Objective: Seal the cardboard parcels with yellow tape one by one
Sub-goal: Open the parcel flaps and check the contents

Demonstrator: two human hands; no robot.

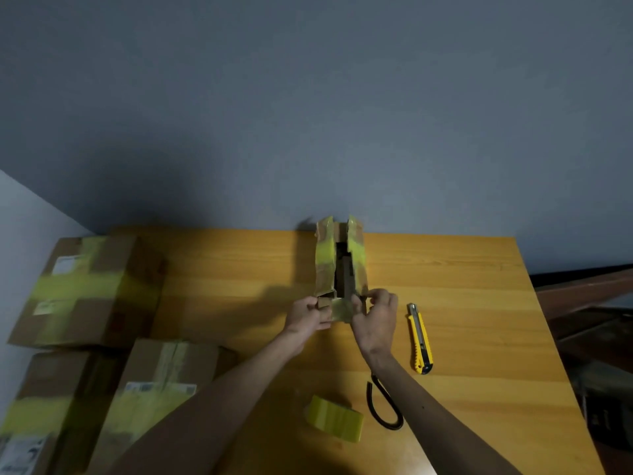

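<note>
Centre frame: our left grip point(309, 313) and right grip point(376, 322) both pinch near end of open parcel point(324, 265). We should close top gap flush before smoothing tape strip point(342, 310) down.

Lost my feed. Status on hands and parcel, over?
Left hand and right hand grip parcel at near end. Top seam gapes, unsealed. Tape roll and knife lie aside, nothing in the way.

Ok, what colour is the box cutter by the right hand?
Yellow and black utility knife; head view.

free: tabletop point(222, 286) mid-left | blocked: boxes point(85, 289), knife point(420, 339), tape roll point(334, 418), possibly cord point(383, 407)
</note>
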